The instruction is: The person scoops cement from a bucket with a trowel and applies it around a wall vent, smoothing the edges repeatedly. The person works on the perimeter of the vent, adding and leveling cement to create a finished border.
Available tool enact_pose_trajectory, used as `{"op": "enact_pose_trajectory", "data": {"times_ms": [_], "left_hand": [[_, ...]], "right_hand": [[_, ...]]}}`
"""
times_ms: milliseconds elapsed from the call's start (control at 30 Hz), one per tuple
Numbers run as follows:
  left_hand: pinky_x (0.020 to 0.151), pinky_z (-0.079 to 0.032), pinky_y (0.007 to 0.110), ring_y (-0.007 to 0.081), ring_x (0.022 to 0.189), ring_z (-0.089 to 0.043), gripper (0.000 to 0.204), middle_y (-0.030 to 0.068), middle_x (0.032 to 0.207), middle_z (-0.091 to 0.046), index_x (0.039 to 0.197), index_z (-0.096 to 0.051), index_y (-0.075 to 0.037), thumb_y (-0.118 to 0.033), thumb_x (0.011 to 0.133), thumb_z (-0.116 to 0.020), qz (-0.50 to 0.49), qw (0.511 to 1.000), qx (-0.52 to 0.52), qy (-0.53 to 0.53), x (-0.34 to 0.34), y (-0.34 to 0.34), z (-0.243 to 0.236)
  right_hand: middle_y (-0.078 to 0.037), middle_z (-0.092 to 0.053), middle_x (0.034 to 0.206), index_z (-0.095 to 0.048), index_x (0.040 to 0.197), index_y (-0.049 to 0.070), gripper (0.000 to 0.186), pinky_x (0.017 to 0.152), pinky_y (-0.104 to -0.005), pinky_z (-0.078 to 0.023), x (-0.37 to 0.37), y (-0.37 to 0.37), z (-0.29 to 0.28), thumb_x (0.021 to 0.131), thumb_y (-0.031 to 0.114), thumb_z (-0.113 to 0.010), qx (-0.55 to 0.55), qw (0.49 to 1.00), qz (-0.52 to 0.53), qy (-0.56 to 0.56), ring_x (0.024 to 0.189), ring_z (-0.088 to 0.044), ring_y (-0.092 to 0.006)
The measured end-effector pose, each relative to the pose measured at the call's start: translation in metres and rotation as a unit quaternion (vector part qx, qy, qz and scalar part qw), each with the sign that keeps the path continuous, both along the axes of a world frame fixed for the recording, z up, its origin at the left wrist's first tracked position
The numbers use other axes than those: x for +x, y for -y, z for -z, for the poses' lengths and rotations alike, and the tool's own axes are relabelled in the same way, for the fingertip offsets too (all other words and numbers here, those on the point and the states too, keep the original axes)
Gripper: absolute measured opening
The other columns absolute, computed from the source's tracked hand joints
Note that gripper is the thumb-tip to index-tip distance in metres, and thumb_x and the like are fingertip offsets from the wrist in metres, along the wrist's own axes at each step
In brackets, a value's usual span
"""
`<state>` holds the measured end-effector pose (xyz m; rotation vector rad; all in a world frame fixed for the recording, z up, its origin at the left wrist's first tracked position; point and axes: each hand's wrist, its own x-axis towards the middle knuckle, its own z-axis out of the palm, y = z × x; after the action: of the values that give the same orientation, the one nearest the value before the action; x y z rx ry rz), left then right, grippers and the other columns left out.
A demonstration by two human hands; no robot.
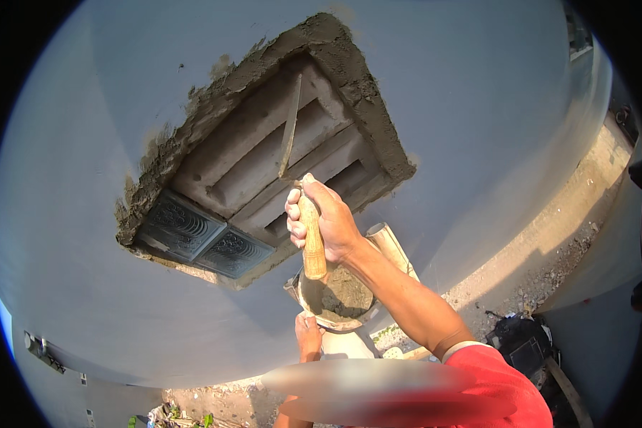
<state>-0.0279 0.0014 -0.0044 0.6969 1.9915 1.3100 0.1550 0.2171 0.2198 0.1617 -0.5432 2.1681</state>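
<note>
My right hand (328,221) is closed round the wooden handle of a trowel (291,132), its narrow blade pointing up in front of a recess in the wall. Concrete vent blocks (257,167) with slots fill most of that recess, and patterned glass blocks (207,235) sit at its lower left. Rough grey mortar (367,93) borders the opening. Below the trowel is a round container (335,324) holding grey mortar (346,294). My left hand (308,335) grips the container's near-left rim, its fingers partly hidden.
A smooth grey wall (471,128) surrounds the opening. Beside the container stands a pale pipe (391,246). Dark clutter (524,342) lies on the ground at lower right, near a strip of rubble (563,264). A short pipe (39,349) juts out at far left.
</note>
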Motion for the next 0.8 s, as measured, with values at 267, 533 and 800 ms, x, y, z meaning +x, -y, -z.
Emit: {"op": "enact_pose_trajectory", "data": {"times_ms": [267,533,800], "left_hand": [[0.081,-0.056,0.034,0.0119,0.090,-0.059,0.028,0.0026,0.103,-0.061,0.124,-0.055,-0.006,-0.031,0.113,-0.048,0.021,0.998,-0.057,-0.035,0.003,0.000,-0.019],[0.087,-0.058,0.037,0.0156,0.098,-0.062,0.030,0.0074,0.112,-0.062,0.129,-0.053,-0.002,-0.028,0.115,-0.047,0.029,0.999,-0.038,-0.001,0.002,0.002,-0.021],[0.091,-0.055,0.040,0.0216,0.111,-0.063,0.041,0.0124,0.120,-0.067,0.131,-0.057,0.001,-0.033,0.110,-0.055,0.081,0.992,-0.005,-0.099,-0.010,0.009,-0.004]], "right_hand": [[-0.004,-0.059,0.080,-0.056,0.097,0.008,0.042,0.051,-0.0312,-0.050,-0.084,-0.022,-0.018,0.111,0.047,-0.051,0.010,0.994,0.088,-0.061,0.059,-0.057,-0.0136],[-0.005,-0.058,0.080,-0.055,0.095,0.007,0.042,0.050,-0.0309,-0.050,-0.117,-0.031,-0.030,0.113,0.045,-0.048,0.046,0.985,0.139,-0.086,0.059,-0.057,-0.0128],[-0.006,-0.059,0.079,-0.051,0.099,0.006,0.041,0.052,-0.0316,-0.054,-0.151,-0.018,-0.054,0.114,0.044,-0.046,0.045,0.979,0.149,-0.130,0.060,-0.060,-0.0141]]}}
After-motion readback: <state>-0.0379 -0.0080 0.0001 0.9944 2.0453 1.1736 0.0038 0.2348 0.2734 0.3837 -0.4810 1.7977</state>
